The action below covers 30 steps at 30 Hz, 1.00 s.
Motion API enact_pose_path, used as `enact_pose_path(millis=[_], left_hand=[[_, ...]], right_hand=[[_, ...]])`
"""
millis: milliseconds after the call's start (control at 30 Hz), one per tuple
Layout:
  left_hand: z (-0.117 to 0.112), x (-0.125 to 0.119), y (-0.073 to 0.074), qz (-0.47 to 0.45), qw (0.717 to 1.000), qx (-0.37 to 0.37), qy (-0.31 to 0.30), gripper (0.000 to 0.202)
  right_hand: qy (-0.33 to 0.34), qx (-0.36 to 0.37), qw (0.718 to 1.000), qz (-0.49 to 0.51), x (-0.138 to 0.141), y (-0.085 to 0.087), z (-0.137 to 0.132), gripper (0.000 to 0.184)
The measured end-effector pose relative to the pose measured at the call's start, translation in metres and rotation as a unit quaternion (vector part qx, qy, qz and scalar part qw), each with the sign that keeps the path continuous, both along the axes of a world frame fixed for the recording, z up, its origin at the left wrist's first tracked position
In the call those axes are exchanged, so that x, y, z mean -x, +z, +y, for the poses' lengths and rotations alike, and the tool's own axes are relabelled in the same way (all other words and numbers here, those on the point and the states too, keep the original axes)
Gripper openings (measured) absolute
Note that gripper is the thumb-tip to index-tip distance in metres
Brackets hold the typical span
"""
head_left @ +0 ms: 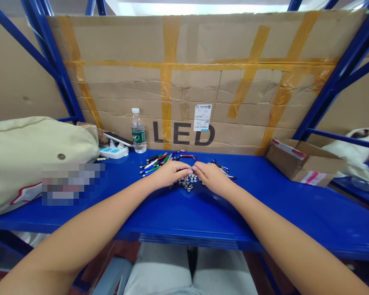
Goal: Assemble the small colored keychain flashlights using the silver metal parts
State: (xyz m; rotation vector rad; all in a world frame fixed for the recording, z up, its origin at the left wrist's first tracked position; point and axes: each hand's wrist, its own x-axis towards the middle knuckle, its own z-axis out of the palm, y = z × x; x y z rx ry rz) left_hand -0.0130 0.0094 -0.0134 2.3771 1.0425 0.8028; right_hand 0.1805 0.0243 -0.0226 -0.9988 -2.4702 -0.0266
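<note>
Right now, from where I stand, everything centres on the heap of small metal bits (pixel 188 184) on the blue table (pixel 184 217). It lies below the fingers and a little to the near side of them, partly covered. The left hand (pixel 175 172) comes in over the heap's left and far part, and the right hand (pixel 213 175) comes in at its right edge; of the two, the left looks nearer to most of the bits. The fingertips of both meet just beyond the heap, thumbs and forefingers drawn narrow, but what, if anything, is pinched there is too small and hidden for me to tell.

The bits are short and lie every which way, with no shared long axis. The pens (pixel 155 164), left of the heap and just beyond the left hand, do have one: most slant away from the person, far ends towards the right. A red tube (pixel 187 156) lies crosswise behind the heap. To its right, partly behind the right hand, is a scatter of small coloured pieces (pixel 224 168). Well beyond the heap, to the left, stands a water bottle (pixel 138 135), upright; far to its right sits an open carton (pixel 304 160).
</note>
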Motion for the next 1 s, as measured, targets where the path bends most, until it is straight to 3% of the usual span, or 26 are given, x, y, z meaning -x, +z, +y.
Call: enact_pose_path(millis=[267, 400, 767, 1000], left_hand=[[0.007, 0.000, -0.006, 0.050, 0.983, -0.177, 0.001, 0.024], [0.007, 0.000, -0.009, 0.089, 0.969, -0.231, 0.003, 0.025], [0.005, -0.001, -0.007, 0.155, 0.955, -0.249, 0.037, 0.031], [-0.002, -0.003, 0.005, 0.118, 0.970, -0.208, 0.045, 0.032]], right_hand=[[-0.006, 0.074, 0.994, 0.083, 0.008, 0.001, -0.004, 0.032], [0.000, 0.111, 0.988, 0.106, 0.009, 0.002, -0.005, 0.033], [0.013, 0.182, 0.974, 0.135, 0.007, 0.006, -0.005, 0.037], [0.010, 0.141, 0.979, 0.145, 0.001, 0.013, -0.005, 0.037]])
